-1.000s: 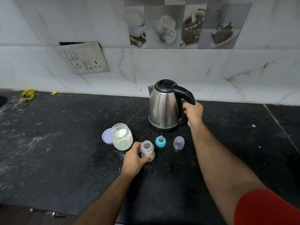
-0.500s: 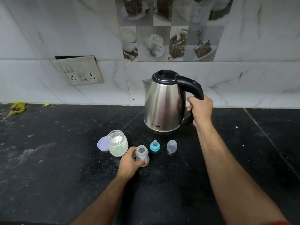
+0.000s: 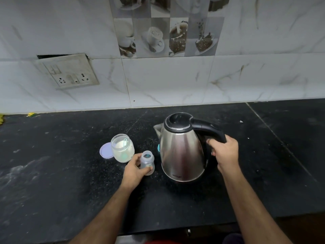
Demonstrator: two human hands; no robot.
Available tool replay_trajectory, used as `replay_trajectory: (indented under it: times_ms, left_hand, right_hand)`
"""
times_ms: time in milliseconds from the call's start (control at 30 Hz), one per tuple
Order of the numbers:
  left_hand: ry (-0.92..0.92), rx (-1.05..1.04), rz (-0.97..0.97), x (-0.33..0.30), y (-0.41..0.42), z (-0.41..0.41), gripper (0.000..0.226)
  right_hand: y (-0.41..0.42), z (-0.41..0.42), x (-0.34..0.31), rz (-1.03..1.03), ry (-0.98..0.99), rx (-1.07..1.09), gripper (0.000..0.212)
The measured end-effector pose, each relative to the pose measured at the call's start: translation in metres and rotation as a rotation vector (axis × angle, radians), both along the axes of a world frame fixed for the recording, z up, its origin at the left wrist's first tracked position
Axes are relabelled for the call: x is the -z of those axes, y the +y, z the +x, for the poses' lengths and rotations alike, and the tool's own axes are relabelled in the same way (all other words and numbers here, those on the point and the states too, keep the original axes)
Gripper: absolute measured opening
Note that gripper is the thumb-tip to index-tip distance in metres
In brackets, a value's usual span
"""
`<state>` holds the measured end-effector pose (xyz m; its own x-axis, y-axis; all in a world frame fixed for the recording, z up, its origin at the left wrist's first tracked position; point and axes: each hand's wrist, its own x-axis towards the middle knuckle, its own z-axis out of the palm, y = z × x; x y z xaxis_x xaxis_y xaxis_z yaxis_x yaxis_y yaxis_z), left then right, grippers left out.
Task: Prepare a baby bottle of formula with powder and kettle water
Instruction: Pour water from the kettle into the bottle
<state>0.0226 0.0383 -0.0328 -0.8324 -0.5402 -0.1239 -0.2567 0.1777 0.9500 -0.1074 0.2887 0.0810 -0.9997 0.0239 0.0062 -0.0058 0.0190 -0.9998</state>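
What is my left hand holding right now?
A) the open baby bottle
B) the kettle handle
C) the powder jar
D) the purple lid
A: the left hand grips the open baby bottle standing on the counter, while the right hand holds the kettle by its handle.

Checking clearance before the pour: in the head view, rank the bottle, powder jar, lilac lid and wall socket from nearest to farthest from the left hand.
1. Bottle: held in the left hand.
2. Powder jar: just behind, to the left.
3. Lilac lid: at the jar's far left side.
4. Wall socket: up on the wall.
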Motion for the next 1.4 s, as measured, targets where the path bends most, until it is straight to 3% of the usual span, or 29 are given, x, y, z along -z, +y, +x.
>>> replay_trajectory:
  times_ms: [300,467,667,900,1167,1400]
  left_hand:
    - [0.075,0.051,0.049,-0.012,-0.009,0.000,0.053]
    - [0.074,0.089,0.035,-0.017,-0.017,0.000,0.055]
    - [0.060,0.131,0.050,-0.026,-0.028,0.001,0.056]
    - [0.088,0.171,0.083,-0.031,-0.037,-0.002,0.054]
    - [0.083,0.192,0.107,-0.032,-0.041,-0.006,0.052]
    - [0.055,0.190,0.109,-0.031,-0.039,-0.007,0.051]
  right_hand:
    - [-0.009,0.015,-0.003,0.118,0.041,-0.044,0.036]
    - [-0.015,0.008,-0.025,0.290,0.116,-0.087,0.018]
    - [-0.023,-0.001,-0.048,0.523,0.234,-0.110,0.021]
    - [-0.031,-0.006,-0.059,0.609,0.266,-0.155,0.026]
    - [-0.039,-0.004,-0.073,0.771,0.298,-0.197,0.012]
    - [-0.046,-0.006,-0.083,0.869,0.313,-0.231,0.017]
